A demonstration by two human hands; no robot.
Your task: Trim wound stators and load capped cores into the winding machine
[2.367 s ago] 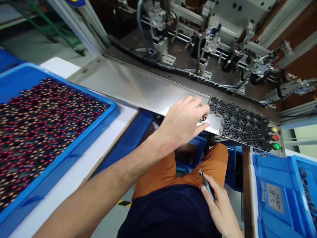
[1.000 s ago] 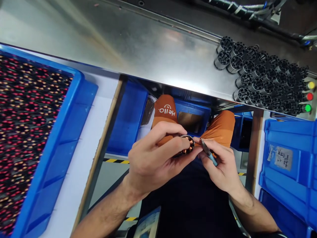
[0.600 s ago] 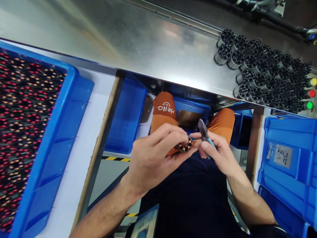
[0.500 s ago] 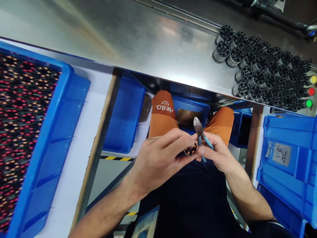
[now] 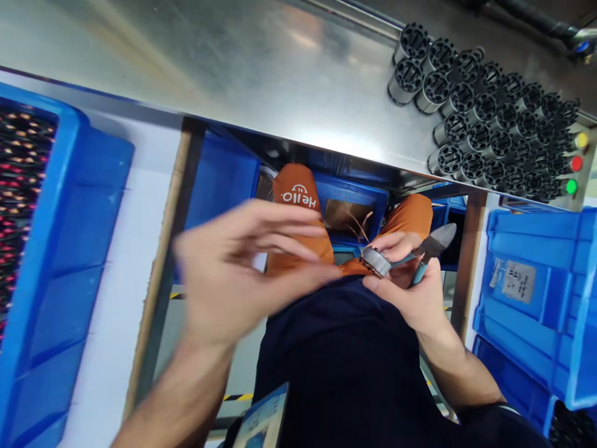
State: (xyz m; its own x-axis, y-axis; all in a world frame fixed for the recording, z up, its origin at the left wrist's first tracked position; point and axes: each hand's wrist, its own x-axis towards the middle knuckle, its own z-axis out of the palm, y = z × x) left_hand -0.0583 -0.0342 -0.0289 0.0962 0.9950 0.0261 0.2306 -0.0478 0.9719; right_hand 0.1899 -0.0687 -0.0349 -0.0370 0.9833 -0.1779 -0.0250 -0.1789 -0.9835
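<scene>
The small round grey stator wound with copper wire (image 5: pixel 375 261) has been passed from the left hand to the right hand since half a second ago.

The right hand (image 5: pixel 410 283) is closed on the stator and teal-handled side cutters (image 5: pixel 431 249) at centre right, with loose copper ends seen above the stator. The blurred left hand (image 5: pixel 233 267) is spread open and holds nothing. Finished black stators (image 5: pixel 485 130) are ranked on the steel shelf (image 5: pixel 233 68) at upper right; many remain in the blue bin (image 5: pixel 69 249) at left.

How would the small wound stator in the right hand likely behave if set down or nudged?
The stator has a round metal ring, so on its edge it would probably roll; flat, it should sit steady. It looks dense for its size, being metal. The thin copper wires sticking up from it look floppy and easily bent. The right hand grips it alongside the cutters.
</scene>
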